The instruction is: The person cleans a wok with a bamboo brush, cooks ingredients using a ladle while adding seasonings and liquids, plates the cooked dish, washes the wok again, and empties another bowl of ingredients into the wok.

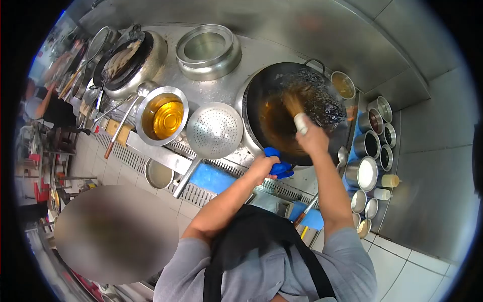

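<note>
My right hand (314,139) is closed around the white-wrapped handle of a bamboo wok brush (293,104), whose bristles reach into a large black wok (262,93). Brownish liquid and dark wet splashes lie inside the wok, and the bristles are smeared by motion. At the wok's near rim, my left hand (263,168) grips a blue pot holder (283,170); the wok handle under it is hidden. A perforated strainer (214,132) lies left of the wok, beside a steel bowl of yellow oil (167,117).
Behind stands an empty-looking steel ring pot (208,50). Another wok (126,58) sits on the far-left burner. Seasoning containers (369,172) crowd the right side. A ladle (341,157) leans near the wok. Another person's arm (46,104) shows at far left.
</note>
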`<state>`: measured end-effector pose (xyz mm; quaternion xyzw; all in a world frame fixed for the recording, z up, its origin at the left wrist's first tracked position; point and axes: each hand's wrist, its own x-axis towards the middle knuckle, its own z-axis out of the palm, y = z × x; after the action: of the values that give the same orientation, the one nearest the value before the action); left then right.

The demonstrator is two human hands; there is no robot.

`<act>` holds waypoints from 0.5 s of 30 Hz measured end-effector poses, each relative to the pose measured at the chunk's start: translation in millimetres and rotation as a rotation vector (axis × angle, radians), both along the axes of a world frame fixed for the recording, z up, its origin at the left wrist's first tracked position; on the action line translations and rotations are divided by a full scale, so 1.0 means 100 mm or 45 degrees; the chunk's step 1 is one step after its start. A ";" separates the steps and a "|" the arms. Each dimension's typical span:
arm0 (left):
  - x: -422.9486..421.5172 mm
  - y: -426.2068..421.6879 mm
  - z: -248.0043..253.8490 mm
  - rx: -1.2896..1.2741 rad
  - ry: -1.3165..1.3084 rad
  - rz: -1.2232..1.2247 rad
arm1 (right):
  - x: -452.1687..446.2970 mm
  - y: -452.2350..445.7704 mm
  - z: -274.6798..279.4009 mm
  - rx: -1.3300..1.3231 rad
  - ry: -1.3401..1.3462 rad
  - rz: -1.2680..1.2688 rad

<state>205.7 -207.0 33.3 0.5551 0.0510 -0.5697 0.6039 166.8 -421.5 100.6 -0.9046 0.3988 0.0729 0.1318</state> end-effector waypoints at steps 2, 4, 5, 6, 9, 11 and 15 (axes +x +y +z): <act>0.06 -0.01 0.08 0.015 0.000 -0.007 | -0.31 0.23 0.08 -0.026 0.008 0.225; 0.06 0.01 0.04 0.014 -0.008 0.004 | -0.74 -0.03 0.02 -0.021 0.038 0.255; 0.08 0.00 -0.02 0.007 -0.002 0.002 | -0.77 -0.13 0.24 -0.034 0.157 0.178; 0.08 0.00 0.00 0.001 0.007 -0.001 | -0.74 -0.33 0.25 -0.096 0.081 0.150; 0.11 0.00 0.06 0.011 -0.012 -0.001 | -0.18 -0.54 0.20 -0.062 -0.051 -0.055; 0.07 -0.01 0.06 0.037 -0.055 0.018 | 0.13 -0.28 -0.08 -0.004 -0.159 -0.081; 0.15 0.13 0.00 -0.122 0.137 -0.038 | 0.09 0.52 -0.02 0.130 -0.277 0.195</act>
<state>220.6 -194.2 33.3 0.4949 0.0477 -0.6095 0.6175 175.9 -369.1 99.0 -0.9271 0.3076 0.0045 0.2140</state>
